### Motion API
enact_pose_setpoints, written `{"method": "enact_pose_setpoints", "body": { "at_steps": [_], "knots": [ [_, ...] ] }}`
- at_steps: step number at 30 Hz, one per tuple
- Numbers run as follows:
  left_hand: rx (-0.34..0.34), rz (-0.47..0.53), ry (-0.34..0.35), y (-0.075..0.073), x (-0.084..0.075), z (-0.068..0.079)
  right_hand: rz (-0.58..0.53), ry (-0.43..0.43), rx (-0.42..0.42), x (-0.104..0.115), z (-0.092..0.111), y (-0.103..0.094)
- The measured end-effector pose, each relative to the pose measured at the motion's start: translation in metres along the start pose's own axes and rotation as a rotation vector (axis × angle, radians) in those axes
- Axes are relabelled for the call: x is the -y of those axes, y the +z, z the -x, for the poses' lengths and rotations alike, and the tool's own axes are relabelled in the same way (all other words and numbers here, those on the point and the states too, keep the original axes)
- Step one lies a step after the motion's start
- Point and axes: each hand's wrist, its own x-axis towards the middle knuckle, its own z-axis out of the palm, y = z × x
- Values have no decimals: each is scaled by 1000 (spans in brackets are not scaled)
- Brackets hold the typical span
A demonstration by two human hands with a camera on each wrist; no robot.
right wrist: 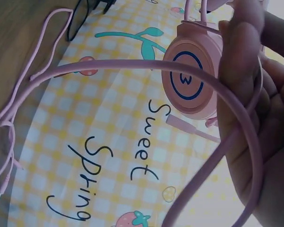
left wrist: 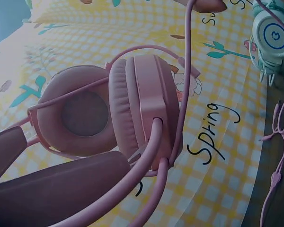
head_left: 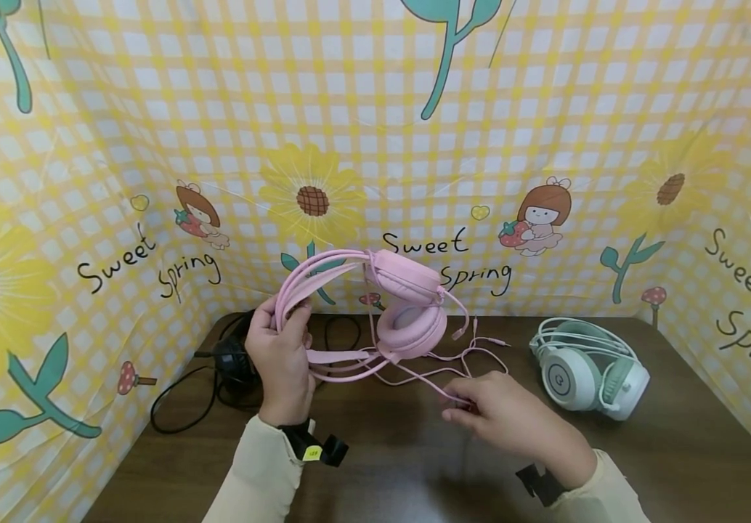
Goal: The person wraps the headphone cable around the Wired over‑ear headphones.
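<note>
My left hand grips the headband of a pink headset, holding it sideways above the table. Both padded ear cups point to the right, and a short microphone arm sticks out from the upper one. The left wrist view shows the ear cups close up, one behind the other. To the right and nearer the front, my right hand pinches the headset's pink cable between thumb and fingers. In the right wrist view the cable loops across the palm.
Loose pink cable with plugs lies on the brown table behind the hands. A mint and white headset rests at the right. Behind my left hand is a black headset with its cord. Checked yellow cloth encloses the back and sides.
</note>
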Motion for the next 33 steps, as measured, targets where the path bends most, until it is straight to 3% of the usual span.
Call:
{"method": "enact_pose_setpoints", "body": {
  "at_steps": [7, 11, 20, 27, 33],
  "knots": [
    [-49, -26, 44, 1, -1, -1, 74, -127, 13, 9, 4, 0],
    [-58, -42, 72, 1, 1, -4, 94, -180, -33, 12, 8, -5],
    [7, -191, 108, 2, 2, 0, -26, -301, -235, 13, 15, -15],
    [48, -243, 94, 4, 1, 3, -142, -431, -291, 13, 16, -17],
    [82, -320, 98, 7, -5, 6, -120, -429, -359, 15, 17, -19]
  ]
}}
